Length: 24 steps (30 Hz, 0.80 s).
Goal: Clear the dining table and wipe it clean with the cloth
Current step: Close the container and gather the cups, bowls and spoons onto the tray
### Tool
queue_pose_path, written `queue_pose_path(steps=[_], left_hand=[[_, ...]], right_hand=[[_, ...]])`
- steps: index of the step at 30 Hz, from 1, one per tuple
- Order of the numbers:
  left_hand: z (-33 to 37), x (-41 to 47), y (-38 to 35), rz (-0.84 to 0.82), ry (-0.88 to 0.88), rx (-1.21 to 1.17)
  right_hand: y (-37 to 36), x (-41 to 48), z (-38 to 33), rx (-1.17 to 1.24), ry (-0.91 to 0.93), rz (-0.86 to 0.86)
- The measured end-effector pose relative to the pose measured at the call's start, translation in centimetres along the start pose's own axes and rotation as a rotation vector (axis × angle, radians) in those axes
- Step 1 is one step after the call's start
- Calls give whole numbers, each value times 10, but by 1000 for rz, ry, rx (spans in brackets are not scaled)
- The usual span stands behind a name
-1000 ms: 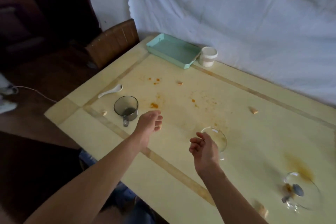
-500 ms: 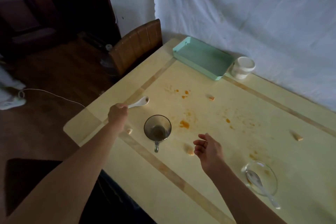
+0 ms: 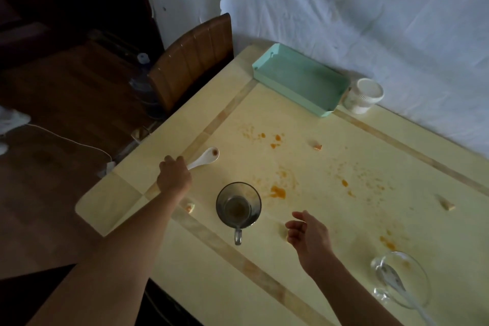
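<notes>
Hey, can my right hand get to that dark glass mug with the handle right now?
Probably yes. The right hand is empty and open beside the dark glass mug; only a small food crumb lies between them.

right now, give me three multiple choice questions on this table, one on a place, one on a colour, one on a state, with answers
1. Where does the white cup stand?
A. on the floor
B. beside the mint-green tray
C. on the chair

2. What colour are the spills on the table?
A. blue
B. green
C. orange

3. What is the left hand doing?
A. gripping the handle of the white spoon
B. lying flat on the table
C. holding a cloth

Answers:
1 B: the cup stands at the tray's end, by the far edge.
2 C: the blotches near the glass mug are orange.
3 A: its fingers curl round the spoon's handle end.
</notes>
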<state>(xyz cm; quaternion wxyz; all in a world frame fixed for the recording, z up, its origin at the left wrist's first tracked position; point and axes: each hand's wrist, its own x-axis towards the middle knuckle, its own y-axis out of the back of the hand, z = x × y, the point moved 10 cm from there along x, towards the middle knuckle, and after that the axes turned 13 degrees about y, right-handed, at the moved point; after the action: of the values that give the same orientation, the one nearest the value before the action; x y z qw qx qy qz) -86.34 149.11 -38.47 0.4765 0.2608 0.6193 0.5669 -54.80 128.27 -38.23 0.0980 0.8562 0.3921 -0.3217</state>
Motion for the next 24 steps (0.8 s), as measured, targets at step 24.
queue_pose_path(steps=[24], left_hand=[[-24, -178, 20, -715, 160, -761]], right_hand=[[9, -35, 18, -1, -64, -131]])
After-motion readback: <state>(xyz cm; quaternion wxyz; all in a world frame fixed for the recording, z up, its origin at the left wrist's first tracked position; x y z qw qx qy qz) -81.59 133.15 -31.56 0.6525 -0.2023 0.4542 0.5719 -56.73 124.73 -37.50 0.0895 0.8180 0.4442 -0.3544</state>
